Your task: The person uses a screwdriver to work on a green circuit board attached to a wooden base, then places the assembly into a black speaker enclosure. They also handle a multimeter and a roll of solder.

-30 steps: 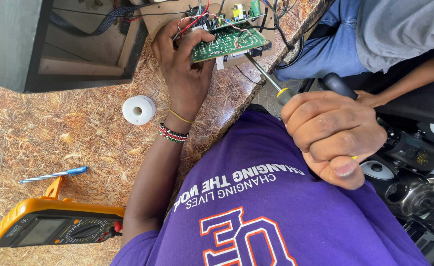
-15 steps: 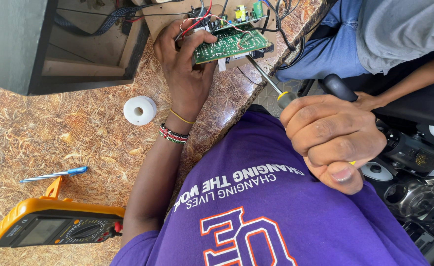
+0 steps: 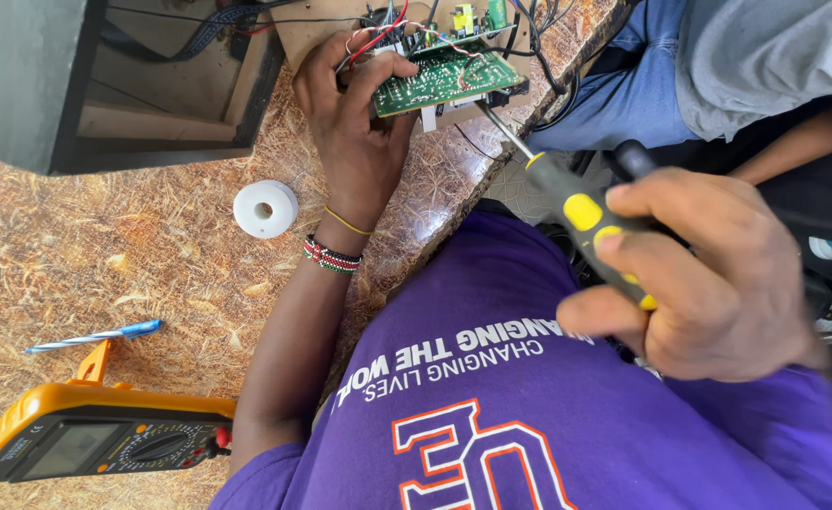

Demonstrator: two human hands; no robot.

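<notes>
My left hand grips the near edge of a green circuit board with red and white wires at the table's far edge. My right hand is wrapped around the black-and-yellow handle of a screwdriver. Its metal shaft points up-left, and the tip meets the board's lower right edge beside a white connector. Beaded and yellow bands circle my left wrist.
A white roll of tape lies on the patterned tabletop. An orange multimeter and a blue pen sit at the lower left. A dark open cabinet stands at the back left. Another person in grey and jeans sits at the upper right.
My right hand has shifted its grip, so more of the yellow-and-black handle shows. The screwdriver tip stays at the board's edge. My left hand holds the board as before.
</notes>
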